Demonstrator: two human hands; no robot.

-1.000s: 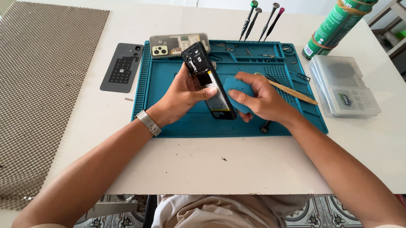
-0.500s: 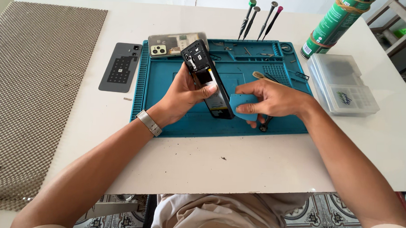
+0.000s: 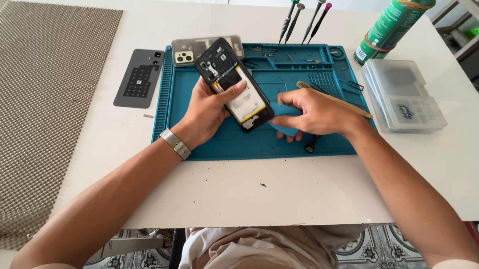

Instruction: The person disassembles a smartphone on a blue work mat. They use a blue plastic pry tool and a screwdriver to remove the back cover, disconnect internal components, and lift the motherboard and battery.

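White tabletop w/ a teal silicone repair mat (image 3: 217,144) laid on it; everything else sits relative to that mat. Left hand (image 3: 208,109) grips an opened smartphone (image 3: 233,85), back cover off, tilted above the mat's middle, thumb pressed across the battery. Right hand (image 3: 313,112) lies curled over a blue opening pick (image 3: 285,127) at the phone's lower corner, fingertips on the mat. Risk, imo: pick slips into the battery or a flex cable; tilted phone could twist out. Black screwdriver (image 3: 310,144) by the mat's front edge could roll off.
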